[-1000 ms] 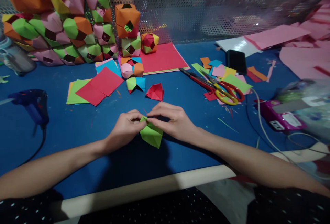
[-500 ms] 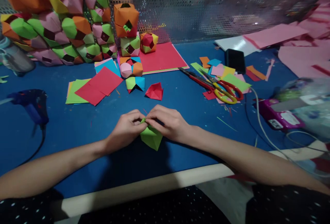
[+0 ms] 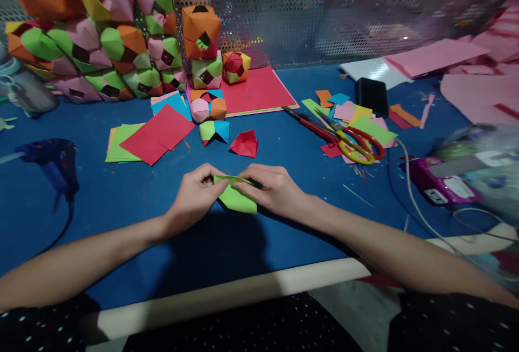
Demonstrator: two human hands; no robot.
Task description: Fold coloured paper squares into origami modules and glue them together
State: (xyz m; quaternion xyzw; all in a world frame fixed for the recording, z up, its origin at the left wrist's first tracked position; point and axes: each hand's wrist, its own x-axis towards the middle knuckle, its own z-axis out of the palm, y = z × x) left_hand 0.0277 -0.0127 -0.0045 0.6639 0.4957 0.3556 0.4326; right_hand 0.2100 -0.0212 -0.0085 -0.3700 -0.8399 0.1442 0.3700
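Observation:
A folded piece of green paper (image 3: pixel 238 200) is held between my two hands, low over the blue table. My left hand (image 3: pixel 197 192) pinches its left end, thumb in front. On the other side, my right hand (image 3: pixel 273 187) grips the top right edge between thumb and fingers; part of the paper is hidden behind them. Just beyond my hands lies a folded red paper piece (image 3: pixel 245 144). Near it sits a small green, yellow and blue folded piece (image 3: pixel 214 132).
Stacked paper balls (image 3: pixel 115 49) stand at the back left. Paper sheets (image 3: pixel 158 134) and a glue gun (image 3: pixel 52 165) lie to the left. Scissors (image 3: pixel 357 149) rest on scraps at the right, with a phone (image 3: pixel 372 97) behind and a purple power strip (image 3: pixel 441 181) farther right.
The green paper has turned: its lower point no longer hangs down, and a flat top edge now shows. My hands have moved slightly apart along it.

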